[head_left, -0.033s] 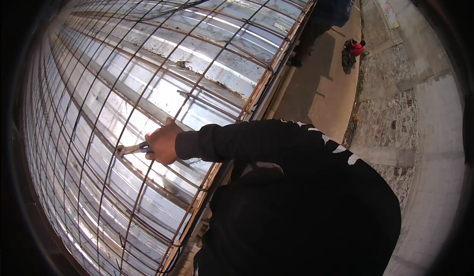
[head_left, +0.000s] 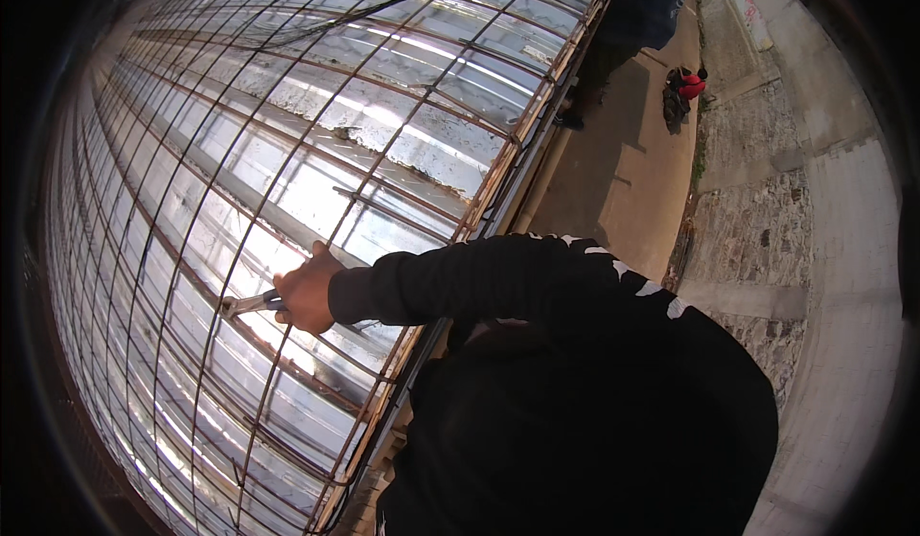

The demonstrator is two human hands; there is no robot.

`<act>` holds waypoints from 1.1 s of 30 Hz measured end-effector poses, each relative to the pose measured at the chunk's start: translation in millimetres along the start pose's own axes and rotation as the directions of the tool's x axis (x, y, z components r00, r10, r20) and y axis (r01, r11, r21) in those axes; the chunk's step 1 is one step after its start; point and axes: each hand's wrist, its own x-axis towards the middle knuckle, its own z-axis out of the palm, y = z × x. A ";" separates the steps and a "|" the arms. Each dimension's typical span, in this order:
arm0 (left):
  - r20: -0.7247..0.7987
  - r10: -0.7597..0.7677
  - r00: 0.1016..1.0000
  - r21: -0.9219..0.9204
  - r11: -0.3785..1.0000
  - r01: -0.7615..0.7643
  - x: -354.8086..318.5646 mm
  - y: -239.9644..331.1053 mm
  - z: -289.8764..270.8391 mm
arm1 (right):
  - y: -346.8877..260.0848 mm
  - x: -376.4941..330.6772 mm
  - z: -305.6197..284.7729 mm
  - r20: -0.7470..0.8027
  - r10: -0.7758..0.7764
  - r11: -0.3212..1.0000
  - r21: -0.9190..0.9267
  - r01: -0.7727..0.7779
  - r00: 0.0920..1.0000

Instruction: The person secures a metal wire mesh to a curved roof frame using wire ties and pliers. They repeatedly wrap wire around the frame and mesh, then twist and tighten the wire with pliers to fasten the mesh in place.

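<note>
My right hand [head_left: 309,292], reaching out to the left in a black sleeve, is closed around the handles of metal pincers [head_left: 251,303]. Their rounded head touches or lies very close to a bar of the rusty rebar grid [head_left: 402,210]; any wire in the jaws is too small to make out. One finger sticks up from the grip at the far side. Beneath the bars lie shiny ribbed metal sheets [head_left: 316,186]. My left hand is out of the picture.
A bundle of thin dark wire [head_left: 350,19] lies over the grid at the far side. Along the grid's right border runs a formwork edge [head_left: 489,186], with a drop beyond it. Far below, a person in red [head_left: 690,86] is beside a stone wall [head_left: 747,210].
My right hand and the pincers have shifted slightly left and down in the picture, and the hand has turned a little. The view itself has moved slightly. The pincers stay gripped.
</note>
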 end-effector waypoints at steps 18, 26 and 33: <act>-0.079 0.080 0.994 0.127 0.989 -0.069 -8.8 82.4 49.0 | 7.7 18.7 21.6 0.046 -0.191 0.970 -0.147 0.196 0.981; -0.090 0.166 0.982 0.207 0.968 -0.144 -13.6 104.0 38.4 | 0.5 37.7 35.0 -0.022 -0.167 0.941 -0.302 0.153 0.986; -0.076 0.221 0.972 0.213 0.956 -0.201 -6.8 100.2 27.9 | -2.1 7.2 13.8 -0.071 -0.118 0.986 -0.127 0.109 0.990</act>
